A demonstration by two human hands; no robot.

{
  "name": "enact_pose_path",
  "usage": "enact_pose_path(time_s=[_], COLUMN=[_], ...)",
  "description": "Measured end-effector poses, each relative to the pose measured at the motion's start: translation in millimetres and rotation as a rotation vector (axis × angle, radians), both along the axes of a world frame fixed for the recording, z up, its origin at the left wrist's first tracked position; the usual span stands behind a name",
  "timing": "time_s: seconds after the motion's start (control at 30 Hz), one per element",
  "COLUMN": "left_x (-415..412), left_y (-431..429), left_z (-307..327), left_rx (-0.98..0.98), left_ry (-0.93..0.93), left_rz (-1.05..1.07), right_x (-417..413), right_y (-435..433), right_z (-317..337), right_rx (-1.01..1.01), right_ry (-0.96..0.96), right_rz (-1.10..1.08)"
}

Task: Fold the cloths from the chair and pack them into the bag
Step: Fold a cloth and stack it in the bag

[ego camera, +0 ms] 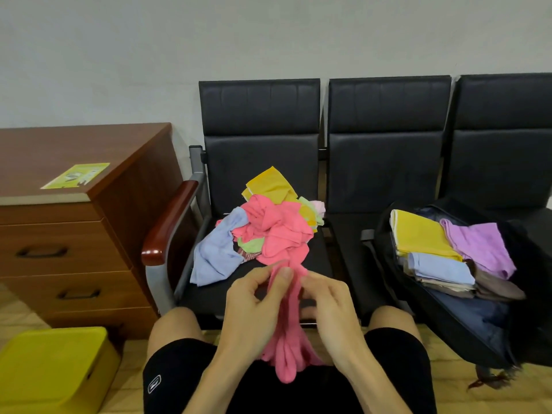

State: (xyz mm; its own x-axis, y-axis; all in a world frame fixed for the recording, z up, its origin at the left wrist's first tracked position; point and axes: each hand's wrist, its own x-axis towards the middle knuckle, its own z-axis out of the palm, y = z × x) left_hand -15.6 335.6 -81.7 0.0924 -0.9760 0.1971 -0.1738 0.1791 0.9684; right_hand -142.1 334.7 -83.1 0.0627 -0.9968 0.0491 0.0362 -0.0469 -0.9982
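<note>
The step in hand looks like finding the top edge of the pink cloth [286, 348] so it can be spread for folding. Both hands are close together and clamped on it: the left hand [254, 297] pinches the bunched upper end between thumb and forefinger, and the right hand [328, 306] pinches the same end just beside it. To do this well, I judge that each hand should work along the hem to a corner. The hands should then draw apart toward nine and three o'clock until the cloth hangs flat, since pulling while it is twisted would only tighten it. The cloth is soft, towel-like and pink, gathered into a long wrinkled strand that hangs from the pinch toward six o'clock, its lower end rounded. The other cloths lie in a loose pile [268, 231] on the chair [260, 115] at twelve o'clock, just beyond the hands; I cannot tell whether the held cloth touches it. The bag [466, 324] lies open on the next seat at two o'clock, with folded cloths [421, 234] stacked inside.
</note>
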Motion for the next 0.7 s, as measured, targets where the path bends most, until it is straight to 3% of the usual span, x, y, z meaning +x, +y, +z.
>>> enact_pose_path(time_s=[0.23,0.33,0.43,0.5,0.57,0.7], left_x=[8.6,10.6,16.0,20.8,25.1,37.0], left_y=[-10.8,-15.2,-29.3,-41.1,-50.2,-66.0], left_z=[-0.7,3.1,8.8,16.0,28.6,66.1], left_rx=[-0.139,-0.113,-0.029,0.023,0.066,0.051], left_ry=[-0.251,-0.192,-0.133,-0.087,-0.03,0.055], left_rz=[0.021,-0.011,-0.115,-0.173,-0.245,-0.445], right_x=[-6.4,-11.1,-17.8,-25.4,-33.9,-49.0], right_y=[3.9,-4.6,-21.5,-34.7,-50.7,-77.9], right_z=[34.1,22.5,-1.5,-11.5,-11.3,4.0], right_rx=[0.047,0.056,-0.018,-0.011,0.058,0.219], right_ry=[-0.167,-0.186,-0.023,0.054,0.069,-0.04], right_rz=[0.334,0.165,-0.138,-0.23,-0.121,0.335])
